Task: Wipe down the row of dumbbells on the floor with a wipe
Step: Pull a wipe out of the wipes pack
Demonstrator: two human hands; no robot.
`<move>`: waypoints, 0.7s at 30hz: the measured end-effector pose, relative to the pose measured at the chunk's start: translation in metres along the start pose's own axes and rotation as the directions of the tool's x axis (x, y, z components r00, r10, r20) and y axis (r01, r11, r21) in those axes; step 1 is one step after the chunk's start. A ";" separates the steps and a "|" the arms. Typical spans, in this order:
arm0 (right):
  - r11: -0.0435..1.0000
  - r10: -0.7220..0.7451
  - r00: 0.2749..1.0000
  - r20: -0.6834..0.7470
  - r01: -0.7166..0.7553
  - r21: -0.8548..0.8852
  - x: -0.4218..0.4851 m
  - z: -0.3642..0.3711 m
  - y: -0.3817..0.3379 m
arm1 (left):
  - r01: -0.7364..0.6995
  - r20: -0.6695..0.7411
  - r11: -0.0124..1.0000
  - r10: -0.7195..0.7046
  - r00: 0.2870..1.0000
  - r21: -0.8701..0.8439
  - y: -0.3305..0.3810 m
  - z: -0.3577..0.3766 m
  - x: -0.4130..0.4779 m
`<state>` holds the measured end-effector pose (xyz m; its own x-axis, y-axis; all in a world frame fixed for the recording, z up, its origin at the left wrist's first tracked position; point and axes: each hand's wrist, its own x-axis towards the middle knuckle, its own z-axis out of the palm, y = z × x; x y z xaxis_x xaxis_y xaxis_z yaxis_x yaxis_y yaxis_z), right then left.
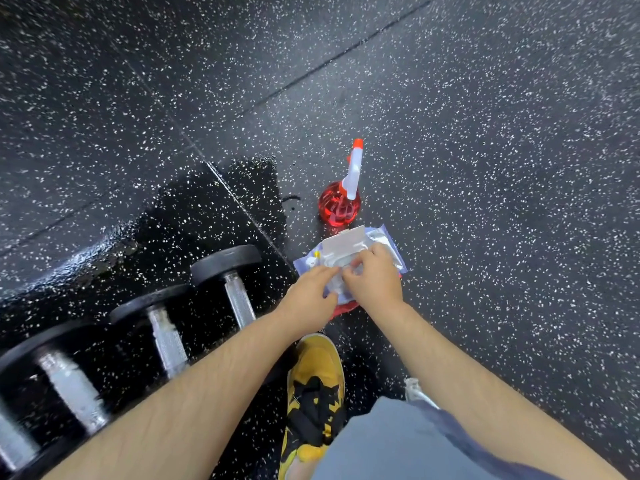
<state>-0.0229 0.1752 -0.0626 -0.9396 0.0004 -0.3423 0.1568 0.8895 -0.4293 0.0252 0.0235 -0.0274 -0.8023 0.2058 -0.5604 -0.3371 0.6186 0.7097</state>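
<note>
A pack of wipes (388,244) lies on the floor with its white flip lid (343,244) standing open. Both hands are on the pack's opening. My left hand (308,296) holds the pack at its near left side, fingers curled on it. My right hand (375,277) pinches at the opening, where a bit of white wipe (337,277) shows. A row of black dumbbells with metal handles lies at the lower left; the nearest one to the pack (235,289) is about a hand's width from my left hand, then a second (162,327) and a third (69,382).
A red spray bottle (341,202) with a white trigger stands just beyond the pack. The speckled black rubber floor is wet and shiny around the dumbbells (194,209). My yellow-and-black shoe (315,386) is planted below the hands. A red cloth edge (346,308) shows under the pack.
</note>
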 end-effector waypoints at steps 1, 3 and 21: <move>1.000 0.003 1.000 0.006 -0.002 -0.030 0.002 0.000 -0.002 | -0.003 -0.002 1.000 0.003 1.000 -0.007 0.000 0.000 0.000; 0.997 -0.013 1.000 0.028 0.015 -0.074 0.005 0.002 -0.006 | 0.007 -0.006 1.000 -0.007 1.000 -0.022 -0.001 0.000 0.000; 0.974 -0.029 0.988 0.151 0.061 -0.218 0.016 -0.005 -0.008 | 0.011 0.031 1.000 -0.011 0.999 0.000 -0.006 0.002 0.003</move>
<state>-0.0405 0.1705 -0.0608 -0.8872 -0.0939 -0.4517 0.0287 0.9659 -0.2573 0.0260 0.0216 -0.0338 -0.7830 0.2221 -0.5810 -0.3460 0.6207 0.7035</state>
